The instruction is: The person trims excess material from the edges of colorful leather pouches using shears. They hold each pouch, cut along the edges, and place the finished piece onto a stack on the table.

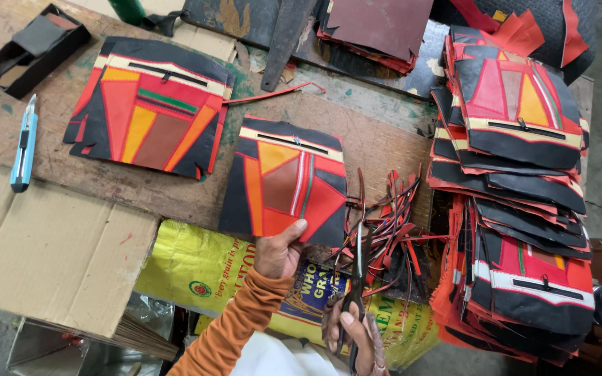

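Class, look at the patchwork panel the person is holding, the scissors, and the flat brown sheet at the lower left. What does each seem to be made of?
Patchwork panel: probably leather or a look-alike; matte red, orange and black pieces stitched together, with a zip.
Scissors: metal, dark and dull; thin rigid blades.
Flat brown sheet: cardboard; matte, with a folded crease and raw edges.
The left hand holds the panel, the right hand the scissors.

A blue utility knife (23, 144) lies at left edge; flattened cardboard (57, 251) at lower left; black open box (31, 47) upper left; yellow printed sack (196, 268) bottom centre.
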Tool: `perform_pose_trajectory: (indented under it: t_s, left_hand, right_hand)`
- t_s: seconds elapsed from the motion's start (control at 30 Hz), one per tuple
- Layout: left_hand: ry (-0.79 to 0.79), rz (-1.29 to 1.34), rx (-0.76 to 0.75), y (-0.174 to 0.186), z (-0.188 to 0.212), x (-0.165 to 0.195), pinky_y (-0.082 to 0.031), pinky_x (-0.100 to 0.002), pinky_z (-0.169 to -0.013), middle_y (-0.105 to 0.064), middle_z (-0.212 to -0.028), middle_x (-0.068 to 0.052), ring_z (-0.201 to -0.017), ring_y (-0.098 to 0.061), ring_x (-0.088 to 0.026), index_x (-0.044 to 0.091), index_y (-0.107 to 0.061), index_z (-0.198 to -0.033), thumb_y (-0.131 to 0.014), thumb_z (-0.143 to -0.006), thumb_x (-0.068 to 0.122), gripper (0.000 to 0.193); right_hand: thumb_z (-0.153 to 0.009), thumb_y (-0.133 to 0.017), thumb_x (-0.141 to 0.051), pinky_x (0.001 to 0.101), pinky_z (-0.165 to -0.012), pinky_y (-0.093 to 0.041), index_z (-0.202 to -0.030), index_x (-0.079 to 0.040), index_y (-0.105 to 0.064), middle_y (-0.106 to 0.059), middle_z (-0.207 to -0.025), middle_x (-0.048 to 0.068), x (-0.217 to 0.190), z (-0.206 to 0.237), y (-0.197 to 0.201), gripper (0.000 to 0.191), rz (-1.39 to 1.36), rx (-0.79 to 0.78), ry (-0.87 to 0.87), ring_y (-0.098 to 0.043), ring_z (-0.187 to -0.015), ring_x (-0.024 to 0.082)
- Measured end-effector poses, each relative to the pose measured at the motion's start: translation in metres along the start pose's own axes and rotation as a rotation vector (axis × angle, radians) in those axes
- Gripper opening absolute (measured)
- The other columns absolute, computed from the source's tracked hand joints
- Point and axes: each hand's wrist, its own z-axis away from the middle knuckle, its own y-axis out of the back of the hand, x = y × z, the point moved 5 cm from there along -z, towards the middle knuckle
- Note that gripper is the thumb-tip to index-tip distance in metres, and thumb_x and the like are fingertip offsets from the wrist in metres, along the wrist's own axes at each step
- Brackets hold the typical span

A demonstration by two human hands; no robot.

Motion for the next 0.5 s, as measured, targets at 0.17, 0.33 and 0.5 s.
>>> perform_pose_trajectory:
  t_s: [0.17,0.33,0.5]
  left_hand:
    - [0.142,0.159,-0.012,0.007,0.001,-0.001,-0.065,-0.048,-0.086,-0.072,-0.11,-0.019,-0.099,-0.074,-0.032,-0.005,-0.058,-0.127,-0.063,-0.09,-0.009,0.038]
    - [0.176,0.169,0.002,0.011,0.006,-0.002,-0.061,-0.043,-0.089,-0.071,-0.112,-0.027,-0.104,-0.073,-0.035,-0.016,-0.063,-0.118,-0.062,-0.096,-0.011,0.022]
    - [0.255,0.182,0.013,0.015,0.03,-0.012,-0.063,-0.043,-0.091,-0.073,-0.109,-0.026,-0.1,-0.074,-0.033,-0.016,-0.065,-0.111,-0.059,-0.093,-0.005,0.022]
  right_hand:
    - [-0.094,-0.06,-0.029,0.0323,-0.057,-0.044,-0.089,0.001,-0.052,-0.052,-0.068,0.01,0.0,0.007,-0.014,0.031,0.091,-0.051,0.044,-0.053,-0.059,0.02]
    - [-0.085,-0.058,-0.031,0.0315,-0.053,-0.042,-0.096,-0.006,-0.057,-0.052,-0.065,0.007,-0.014,-0.005,-0.03,0.027,0.104,0.014,0.014,-0.051,-0.056,0.017]
    - [-0.093,-0.057,-0.034,0.0286,-0.059,-0.039,-0.086,-0.003,-0.056,-0.054,-0.067,0.005,-0.039,-0.015,-0.039,0.032,0.383,0.034,0.169,-0.053,-0.062,0.014]
